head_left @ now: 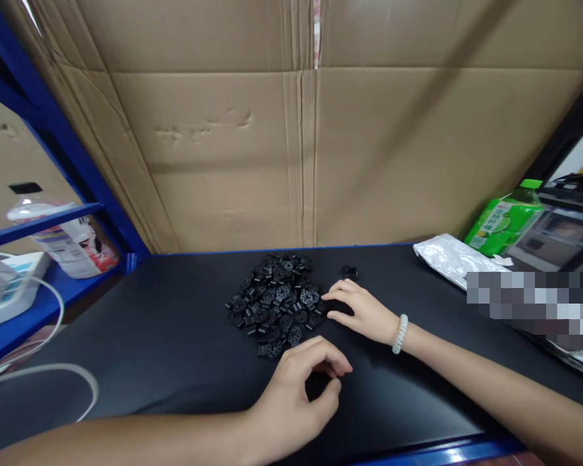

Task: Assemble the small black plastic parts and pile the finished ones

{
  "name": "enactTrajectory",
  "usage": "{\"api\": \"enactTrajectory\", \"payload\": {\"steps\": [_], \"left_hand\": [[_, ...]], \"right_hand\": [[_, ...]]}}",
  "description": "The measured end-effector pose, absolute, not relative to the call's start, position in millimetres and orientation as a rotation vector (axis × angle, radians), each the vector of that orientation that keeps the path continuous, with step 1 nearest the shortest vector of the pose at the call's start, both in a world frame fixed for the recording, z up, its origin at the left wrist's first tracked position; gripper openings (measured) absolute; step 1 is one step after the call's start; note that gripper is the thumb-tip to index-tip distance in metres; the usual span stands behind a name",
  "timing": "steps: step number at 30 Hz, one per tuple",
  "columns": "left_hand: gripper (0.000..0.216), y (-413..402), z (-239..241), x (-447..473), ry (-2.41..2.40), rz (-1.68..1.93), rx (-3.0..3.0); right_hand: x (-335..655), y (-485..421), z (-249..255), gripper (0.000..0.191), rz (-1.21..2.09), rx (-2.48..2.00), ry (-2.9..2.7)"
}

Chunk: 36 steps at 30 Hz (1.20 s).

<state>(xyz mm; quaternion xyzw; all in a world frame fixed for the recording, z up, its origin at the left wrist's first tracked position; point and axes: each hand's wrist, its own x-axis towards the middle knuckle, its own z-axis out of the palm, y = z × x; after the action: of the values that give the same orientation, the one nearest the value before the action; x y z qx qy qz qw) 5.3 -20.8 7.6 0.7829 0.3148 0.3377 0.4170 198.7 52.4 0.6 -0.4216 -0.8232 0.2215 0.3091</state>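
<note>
Cardboard (291,149) stands beyond both hands. On the table (165,336), a pile of black parts (276,301) lies just ahead of the left hand (296,391). That hand is curled, fingertips near the thumb, and I cannot tell if it pinches anything. The right hand (364,312), loosely spread, touches the pile's right edge. A lone part (348,272) lies just beyond it.

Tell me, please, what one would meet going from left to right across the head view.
Clear plastic bottle → pile of black parts → right hand → white bag → green bottle.
</note>
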Motion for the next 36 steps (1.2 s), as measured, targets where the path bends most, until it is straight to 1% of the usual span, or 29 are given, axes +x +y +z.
{"api": "enactTrajectory", "payload": {"steps": [4,8,10,13,15,17,19,21,23,27,31,36], "left_hand": [[0.023,-21,7,5,0.774,0.863,1.946],[0.018,-21,9,5,0.776,0.949,1.871],[0.016,-20,10,5,0.788,1.005,1.812],[0.014,-18,9,5,0.805,1.085,1.688],[0.017,-17,7,5,0.811,1.144,1.607],[0.021,-16,5,6,0.802,1.199,1.575],[0.025,-14,4,6,0.773,1.222,1.591],[0.026,-12,4,5,0.751,1.219,1.634],[0.025,-11,4,5,0.751,1.215,1.68],[0.024,-11,7,4,0.8,1.231,1.742],[0.029,-13,11,5,0.815,1.237,1.851],[0.024,-14,13,6,0.817,1.218,1.981]], "right_hand": [[198,56,-5,0.018,0.707,-1.148,-2.06],[204,52,0,0.024,0.905,-1.131,-1.92],[205,45,6,0.027,1.1,-1.046,-1.776],[202,31,15,0.032,1.546,-0.81,-1.42],[198,22,19,0.026,1.786,-0.681,-1.251],[192,14,20,0.019,1.919,-0.634,-1.178],[186,9,18,0.024,1.973,-0.632,-1.147],[181,5,15,0.034,2.0,-0.629,-1.128],[179,3,12,0.041,2.024,-0.622,-1.124],[180,3,14,0.041,2.001,-0.667,-1.136],[185,2,24,0.033,2.088,-0.691,-1.202],[185,0,30,0.043,1.977,-0.77,-1.383]]}}
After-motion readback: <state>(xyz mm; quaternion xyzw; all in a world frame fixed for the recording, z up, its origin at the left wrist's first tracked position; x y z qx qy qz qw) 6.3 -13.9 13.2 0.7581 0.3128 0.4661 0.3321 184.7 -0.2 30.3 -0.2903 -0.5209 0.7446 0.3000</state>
